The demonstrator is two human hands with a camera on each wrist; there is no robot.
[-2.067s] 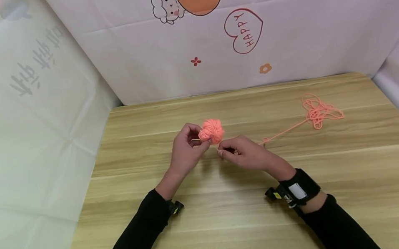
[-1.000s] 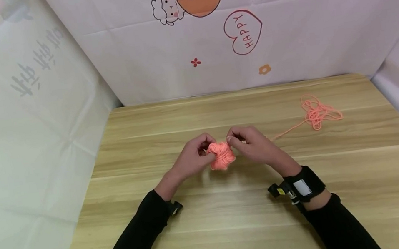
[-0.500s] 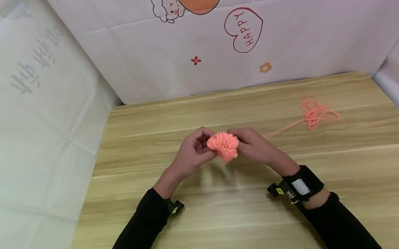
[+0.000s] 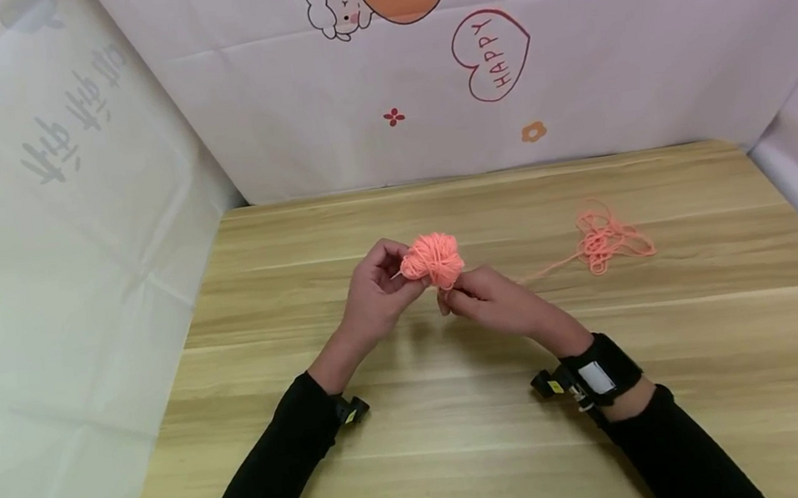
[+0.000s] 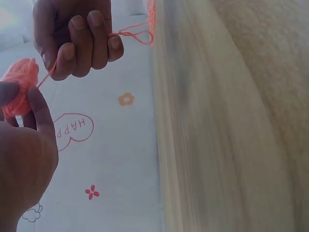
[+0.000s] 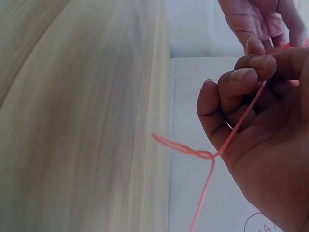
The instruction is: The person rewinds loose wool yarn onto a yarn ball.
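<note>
A small ball of coral-pink yarn (image 4: pixel 434 259) is held up over the table between the thumb and fingers of my left hand (image 4: pixel 374 290). Just to its right, my right hand (image 4: pixel 493 301) has its fingers curled round the yarn strand (image 6: pixel 248 106) that leads from the ball. In the left wrist view a short taut length runs from the yarn ball (image 5: pixel 21 87) to the right hand (image 5: pixel 79 41). Past the right palm, the strand hangs with a small twisted loop (image 6: pixel 181 146). It trails on to a loose tangle of the same yarn (image 4: pixel 606 243) lying on the table.
The wooden table (image 4: pixel 427 464) has its back edge against a white printed cloth (image 4: pixel 291 120). Another pale cloth (image 4: pixel 61 327) hangs at the left side. A strap with a small camera (image 4: pixel 601 378) sits on the right wrist.
The ball has turned in the left hand while the right hand went over its far side and back below it. The yarn tangle has been dragged left.
</note>
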